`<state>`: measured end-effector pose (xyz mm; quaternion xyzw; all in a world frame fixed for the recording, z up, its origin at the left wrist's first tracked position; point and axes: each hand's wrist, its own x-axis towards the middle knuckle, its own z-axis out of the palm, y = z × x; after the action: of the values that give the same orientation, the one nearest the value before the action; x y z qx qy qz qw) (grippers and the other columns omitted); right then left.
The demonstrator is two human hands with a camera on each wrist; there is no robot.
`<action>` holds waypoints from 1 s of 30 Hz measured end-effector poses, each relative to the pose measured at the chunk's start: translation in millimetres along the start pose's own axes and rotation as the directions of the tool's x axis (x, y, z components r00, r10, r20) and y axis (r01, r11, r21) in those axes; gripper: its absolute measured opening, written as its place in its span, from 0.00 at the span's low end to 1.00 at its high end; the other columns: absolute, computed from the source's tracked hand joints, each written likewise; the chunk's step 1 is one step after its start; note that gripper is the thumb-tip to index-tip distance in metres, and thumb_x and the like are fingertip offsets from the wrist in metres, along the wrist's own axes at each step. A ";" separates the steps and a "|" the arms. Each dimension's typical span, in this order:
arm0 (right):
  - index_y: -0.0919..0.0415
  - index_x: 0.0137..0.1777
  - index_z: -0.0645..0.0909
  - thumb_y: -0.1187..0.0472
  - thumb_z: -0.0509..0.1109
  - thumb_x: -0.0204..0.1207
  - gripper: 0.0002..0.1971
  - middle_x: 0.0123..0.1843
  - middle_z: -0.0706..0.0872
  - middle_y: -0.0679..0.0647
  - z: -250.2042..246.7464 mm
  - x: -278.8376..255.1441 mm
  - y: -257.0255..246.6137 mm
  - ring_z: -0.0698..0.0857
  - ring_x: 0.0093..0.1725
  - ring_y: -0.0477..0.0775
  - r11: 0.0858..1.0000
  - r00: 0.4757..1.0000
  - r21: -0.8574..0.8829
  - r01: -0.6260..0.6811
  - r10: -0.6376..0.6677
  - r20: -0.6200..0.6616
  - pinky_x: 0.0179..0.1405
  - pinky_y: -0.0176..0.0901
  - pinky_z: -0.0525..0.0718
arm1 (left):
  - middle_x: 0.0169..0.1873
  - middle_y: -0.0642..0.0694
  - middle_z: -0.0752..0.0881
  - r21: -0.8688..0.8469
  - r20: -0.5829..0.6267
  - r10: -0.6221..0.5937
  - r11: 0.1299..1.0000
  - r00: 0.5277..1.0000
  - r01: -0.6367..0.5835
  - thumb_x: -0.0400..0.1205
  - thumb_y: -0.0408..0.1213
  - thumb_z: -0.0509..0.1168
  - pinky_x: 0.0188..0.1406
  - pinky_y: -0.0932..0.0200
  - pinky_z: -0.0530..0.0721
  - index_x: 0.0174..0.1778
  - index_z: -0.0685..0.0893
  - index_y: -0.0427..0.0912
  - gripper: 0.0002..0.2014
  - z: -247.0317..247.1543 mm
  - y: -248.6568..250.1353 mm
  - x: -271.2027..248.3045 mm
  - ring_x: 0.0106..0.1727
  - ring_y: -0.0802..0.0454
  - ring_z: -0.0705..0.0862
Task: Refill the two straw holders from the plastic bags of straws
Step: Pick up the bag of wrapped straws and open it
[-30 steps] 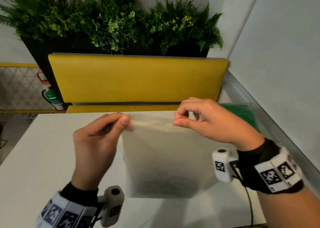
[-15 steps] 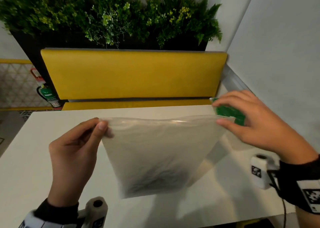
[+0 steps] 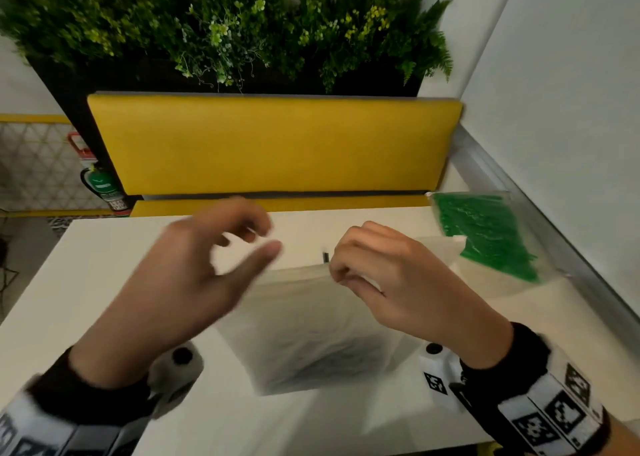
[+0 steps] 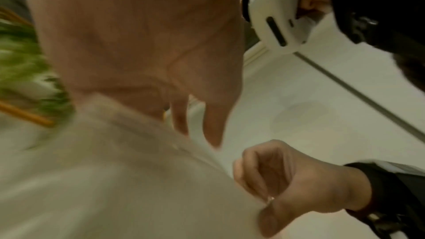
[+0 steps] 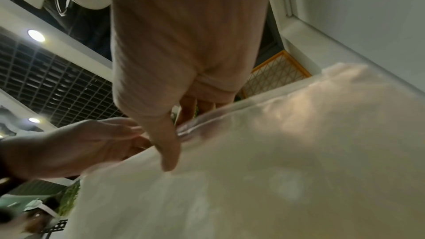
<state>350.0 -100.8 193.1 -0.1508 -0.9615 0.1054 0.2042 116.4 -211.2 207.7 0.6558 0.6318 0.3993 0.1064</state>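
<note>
The frosted plastic bag [image 3: 311, 331] hangs in front of me above the white table [image 3: 69, 282], its top edge level and its dark contents blurred at the bottom. My right hand [image 3: 391, 282] pinches that top edge between thumb and curled fingers; the right wrist view shows my thumb [image 5: 168, 152] lying across the bag's seal strip. My left hand [image 3: 194, 272] is blurred, with fingers spread and loose beside the bag's left corner, gripping nothing that I can see. A second bag of green straws [image 3: 485, 237] lies on the table's far right corner by the wall. Beyond the table stand a yellow bench [image 3: 277, 144] and a planter of greenery [image 3: 225, 30].
</note>
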 end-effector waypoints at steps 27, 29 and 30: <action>0.59 0.54 0.81 0.56 0.71 0.78 0.09 0.55 0.85 0.57 24.2 -16.6 -24.2 0.84 0.52 0.59 0.959 0.728 -0.167 -0.227 0.281 0.626 0.46 0.49 0.80 | 0.73 0.64 0.60 0.315 0.457 0.012 0.933 0.890 -0.174 0.75 0.41 0.78 0.39 0.51 0.89 0.89 0.46 0.60 0.54 59.5 19.7 -7.8 0.53 0.58 0.76; 0.60 0.66 0.78 0.50 0.79 0.72 0.25 0.59 0.83 0.60 52.9 -28.2 -14.1 0.82 0.57 0.65 0.941 0.543 -0.318 -0.116 0.328 0.773 0.49 0.50 0.78 | 0.78 0.63 0.54 0.394 0.453 -0.016 0.901 0.892 -0.184 0.72 0.41 0.79 0.38 0.56 0.90 0.87 0.31 0.62 0.65 60.2 17.8 -15.9 0.60 0.56 0.74; 0.59 0.75 0.73 0.48 0.80 0.72 0.35 0.61 0.83 0.62 64.5 -36.3 -9.5 0.82 0.59 0.66 0.937 0.479 -0.331 -0.113 0.343 0.808 0.52 0.52 0.80 | 0.79 0.62 0.53 0.415 0.445 -0.043 0.895 0.894 -0.163 0.70 0.42 0.80 0.39 0.58 0.90 0.84 0.26 0.64 0.68 59.3 15.4 -20.5 0.63 0.54 0.74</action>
<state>351.9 -130.8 124.8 -0.2293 -0.9118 0.0792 -0.3314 169.3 -211.1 170.5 0.7557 0.6436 0.0885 0.0830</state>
